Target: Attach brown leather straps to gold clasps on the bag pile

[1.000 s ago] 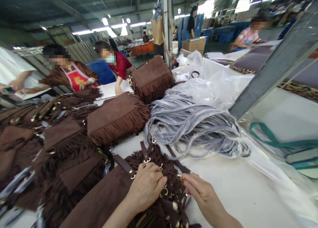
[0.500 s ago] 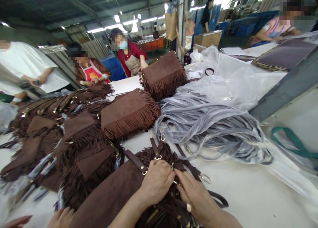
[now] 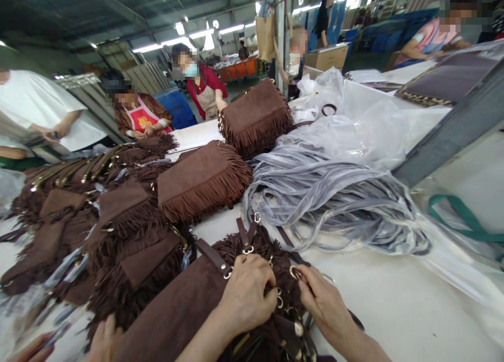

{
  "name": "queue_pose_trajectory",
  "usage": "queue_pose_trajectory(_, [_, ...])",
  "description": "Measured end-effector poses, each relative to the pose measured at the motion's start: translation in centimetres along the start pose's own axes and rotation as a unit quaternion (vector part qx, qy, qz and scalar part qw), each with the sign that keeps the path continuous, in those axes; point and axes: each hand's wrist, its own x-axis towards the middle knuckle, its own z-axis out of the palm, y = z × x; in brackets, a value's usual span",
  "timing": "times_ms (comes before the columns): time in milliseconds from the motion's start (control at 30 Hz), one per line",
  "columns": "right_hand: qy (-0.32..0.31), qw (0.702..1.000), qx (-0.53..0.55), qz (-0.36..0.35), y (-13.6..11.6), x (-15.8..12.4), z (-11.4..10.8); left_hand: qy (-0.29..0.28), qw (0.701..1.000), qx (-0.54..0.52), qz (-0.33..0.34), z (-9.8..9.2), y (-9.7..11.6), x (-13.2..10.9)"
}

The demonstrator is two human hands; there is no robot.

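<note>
A dark brown fringed suede handbag (image 3: 177,293) lies on the white table in front of me. My left hand (image 3: 252,291) is closed over its upper edge, fingers curled on the fringe and hardware; exactly what they grip is partly hidden. Just to the right, my right hand (image 3: 325,299) pinches a gold metal clasp (image 3: 294,271) between thumb and fingertips. Another gold clasp (image 3: 279,298) shows between the two hands. Short brown leather tabs (image 3: 213,257) with metal rings stick up from the bag, beyond my left hand.
Grey wrapped straps (image 3: 331,199) are heaped at the back right. More fringed bags (image 3: 205,178) pile up ahead and to the left. At lower left, another person's hand (image 3: 104,338) is close to my bag. A slanting metal beam (image 3: 444,125) crosses the right side.
My right hand has moved away from my left hand, to the right, and now holds the clasp apart from it. My left hand has stayed on the bag.
</note>
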Motion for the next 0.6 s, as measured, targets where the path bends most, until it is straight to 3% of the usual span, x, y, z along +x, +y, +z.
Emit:
queue_pose_trajectory(233, [0.042,0.996,-0.071,-0.042,-0.3,-1.5,1.9,-0.025,0.997,0.076,0.011,0.1,0.9,0.2])
queue_pose_trajectory(600, [0.148,0.984,-0.093,-0.039,-1.4,-1.2,4.9,-0.024,0.995,0.065,-0.07,0.3,1.7,1.1])
